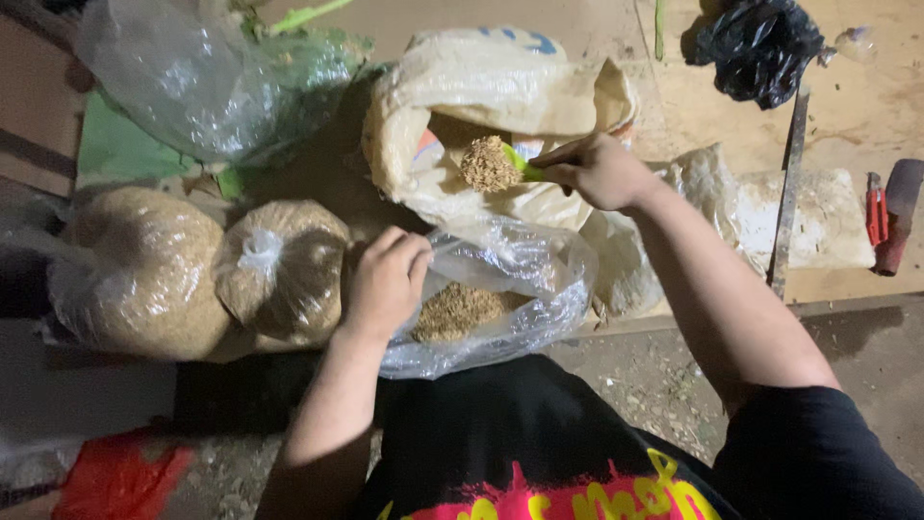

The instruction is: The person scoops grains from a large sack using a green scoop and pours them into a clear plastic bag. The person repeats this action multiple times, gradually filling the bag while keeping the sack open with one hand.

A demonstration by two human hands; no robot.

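the right hand (pixel 599 170) has its fingers clenched around the handle of a green scoop (pixel 521 164), which is heaped with brown grainy stuff and held above the open mouth of a large pale sack (pixel 481 96). the left hand (pixel 385 279) has its fingers grasping the near rim of a clear plastic bag (pixel 525 289), holding it open; a small layer of the same brown grain lies at the bottom of that bag, which sits just in front of the sack and close to the person's lap. to the left of the left hand stand two filled, tied bags of grain (pixel 279 270), side by side and touching. beyond them lies a crumpled clear bag (pixel 183 77). far right are a black bag (pixel 756 48) and a red-handled tool (pixel 876 212).
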